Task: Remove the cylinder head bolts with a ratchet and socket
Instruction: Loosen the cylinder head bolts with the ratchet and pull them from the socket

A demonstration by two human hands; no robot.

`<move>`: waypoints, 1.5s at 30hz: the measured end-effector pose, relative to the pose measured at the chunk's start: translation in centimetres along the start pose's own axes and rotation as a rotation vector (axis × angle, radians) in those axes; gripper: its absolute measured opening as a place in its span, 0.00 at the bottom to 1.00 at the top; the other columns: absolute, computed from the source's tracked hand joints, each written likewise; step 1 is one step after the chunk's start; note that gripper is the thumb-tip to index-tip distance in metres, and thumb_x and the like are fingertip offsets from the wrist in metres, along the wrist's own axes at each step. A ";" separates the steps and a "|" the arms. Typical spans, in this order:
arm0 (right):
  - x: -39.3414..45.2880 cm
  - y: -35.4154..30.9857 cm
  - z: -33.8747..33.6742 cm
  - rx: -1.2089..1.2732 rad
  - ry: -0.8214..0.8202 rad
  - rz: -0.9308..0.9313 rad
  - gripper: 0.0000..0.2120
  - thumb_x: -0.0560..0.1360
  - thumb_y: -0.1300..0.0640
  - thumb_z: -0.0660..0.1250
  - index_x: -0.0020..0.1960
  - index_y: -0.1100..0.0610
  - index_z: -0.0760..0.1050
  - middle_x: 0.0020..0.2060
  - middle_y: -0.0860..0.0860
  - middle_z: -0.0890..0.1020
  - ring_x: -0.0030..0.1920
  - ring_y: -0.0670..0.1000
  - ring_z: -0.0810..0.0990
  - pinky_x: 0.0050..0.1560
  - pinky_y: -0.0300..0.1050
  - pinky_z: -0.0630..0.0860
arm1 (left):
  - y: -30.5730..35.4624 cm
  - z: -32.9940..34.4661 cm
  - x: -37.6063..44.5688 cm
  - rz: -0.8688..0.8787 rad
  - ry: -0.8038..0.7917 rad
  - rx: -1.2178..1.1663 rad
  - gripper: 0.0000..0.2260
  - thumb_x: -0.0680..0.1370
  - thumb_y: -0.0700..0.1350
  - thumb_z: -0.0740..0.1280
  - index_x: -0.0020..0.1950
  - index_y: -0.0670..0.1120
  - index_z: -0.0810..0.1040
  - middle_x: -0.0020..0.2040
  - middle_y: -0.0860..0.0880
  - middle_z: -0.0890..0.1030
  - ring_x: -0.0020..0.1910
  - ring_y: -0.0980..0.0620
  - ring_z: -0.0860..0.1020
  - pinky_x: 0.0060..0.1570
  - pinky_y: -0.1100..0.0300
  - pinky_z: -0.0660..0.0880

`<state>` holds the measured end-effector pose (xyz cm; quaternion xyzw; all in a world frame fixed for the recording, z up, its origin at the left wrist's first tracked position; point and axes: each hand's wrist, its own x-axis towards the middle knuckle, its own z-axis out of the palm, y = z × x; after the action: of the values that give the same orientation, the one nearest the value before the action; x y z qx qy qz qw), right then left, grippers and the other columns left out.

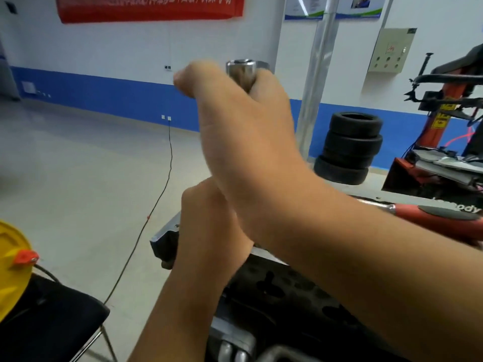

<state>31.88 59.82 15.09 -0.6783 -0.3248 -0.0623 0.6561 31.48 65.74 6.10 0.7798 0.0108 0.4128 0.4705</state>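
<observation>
My right hand is raised high in the middle of the view, shut on a chrome socket whose open end points up above the fingers. My left hand sits lower, just behind the right wrist, and its fingers are hidden. A ratchet with a red and grey handle lies to the right behind my right forearm, its head end covered by the arm. The dark engine top with its metal edge lies below both arms. No bolts are visible.
A yellow container sits over a black chair at the lower left. A thin cable runs across the floor. Stacked tyres, a metal post and a red tyre machine stand at the right.
</observation>
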 end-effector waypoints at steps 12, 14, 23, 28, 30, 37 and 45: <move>4.7 1.6 -2.3 0.360 -0.535 0.177 0.22 0.83 0.36 0.57 0.47 0.56 0.66 0.27 0.49 0.64 0.26 0.49 0.59 0.31 0.45 0.60 | -1.8 -2.0 0.6 -0.066 -0.086 -0.266 0.06 0.73 0.46 0.71 0.47 0.52 0.86 0.45 0.54 0.89 0.47 0.53 0.87 0.51 0.52 0.83; 4.3 2.8 -2.5 0.467 -0.382 0.091 0.16 0.84 0.44 0.63 0.52 0.58 0.69 0.29 0.52 0.72 0.26 0.50 0.66 0.33 0.46 0.67 | -1.6 -1.5 0.6 -0.068 -0.041 -0.227 0.06 0.73 0.46 0.72 0.48 0.52 0.86 0.44 0.56 0.88 0.45 0.55 0.87 0.47 0.54 0.84; 4.7 3.2 -3.8 0.502 -0.551 0.101 0.20 0.86 0.44 0.55 0.48 0.59 0.73 0.32 0.52 0.71 0.27 0.50 0.67 0.32 0.43 0.66 | -1.1 -1.8 0.5 -0.053 -0.143 -0.380 0.08 0.77 0.48 0.68 0.50 0.46 0.85 0.33 0.60 0.83 0.31 0.60 0.81 0.35 0.68 0.78; 4.2 3.3 -4.0 0.511 -0.457 0.095 0.19 0.85 0.43 0.59 0.52 0.59 0.75 0.34 0.54 0.77 0.28 0.53 0.71 0.32 0.45 0.69 | -1.3 -1.1 0.5 -0.054 0.010 -0.225 0.14 0.79 0.35 0.72 0.47 0.56 0.85 0.44 0.56 0.89 0.47 0.56 0.87 0.52 0.50 0.84; 4.2 3.3 -4.2 0.532 -0.386 0.099 0.17 0.83 0.43 0.63 0.55 0.58 0.73 0.34 0.53 0.79 0.27 0.52 0.71 0.32 0.44 0.68 | -1.0 -0.6 0.3 -0.045 0.069 -0.179 0.15 0.79 0.35 0.74 0.45 0.58 0.85 0.43 0.58 0.88 0.45 0.58 0.87 0.51 0.51 0.84; 3.9 2.6 -4.0 0.571 -0.381 0.067 0.15 0.85 0.46 0.62 0.48 0.57 0.72 0.32 0.50 0.70 0.28 0.49 0.61 0.35 0.47 0.53 | -0.7 -1.0 0.4 0.037 -0.183 -0.279 0.06 0.80 0.44 0.65 0.50 0.52 0.82 0.35 0.61 0.82 0.33 0.62 0.80 0.39 0.66 0.78; 3.8 2.0 -4.0 0.436 -0.381 0.037 0.19 0.87 0.46 0.56 0.52 0.61 0.74 0.32 0.51 0.69 0.28 0.50 0.65 0.32 0.46 0.62 | -0.9 -0.1 0.1 0.009 0.018 -0.158 0.04 0.80 0.44 0.71 0.49 0.53 0.84 0.42 0.56 0.87 0.44 0.56 0.85 0.50 0.50 0.82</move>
<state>37.30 57.61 15.85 -0.5266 -0.4355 0.1493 0.7146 31.83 66.34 5.48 0.7368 -0.0211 0.4213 0.5284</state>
